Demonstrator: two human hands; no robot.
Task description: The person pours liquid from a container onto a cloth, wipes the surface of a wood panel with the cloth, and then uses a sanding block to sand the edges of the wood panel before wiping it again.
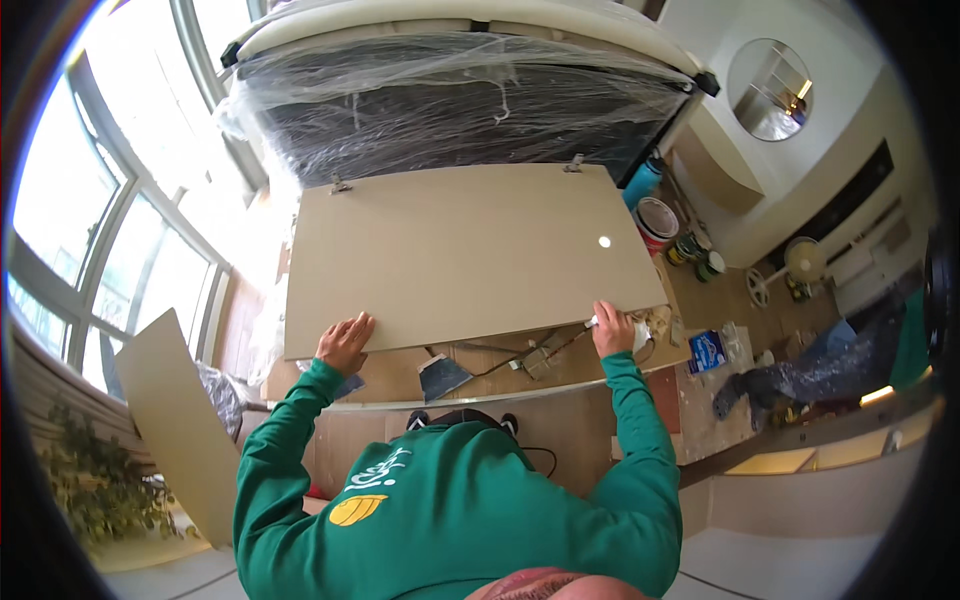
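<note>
White lettering and a yellow motif are borne by the green sweatshirt. The left hand is laid on the board's near edge, its fingers extended and relaxed over the face. The right hand is placed by the near right corner with fingers bent; something small and white is seen at the fingertips, but whether it is grasped cannot be told. The beige board is supported flat above a cardboard-covered surface. It is judged stiff, fairly heavy, smooth enough to slip and easily chipped at corners; it is best held by both short edges, clear of the hinges along the far edge. Printing is carried by a blue package to the right; bucket labels, farther off, cannot be read.
</note>
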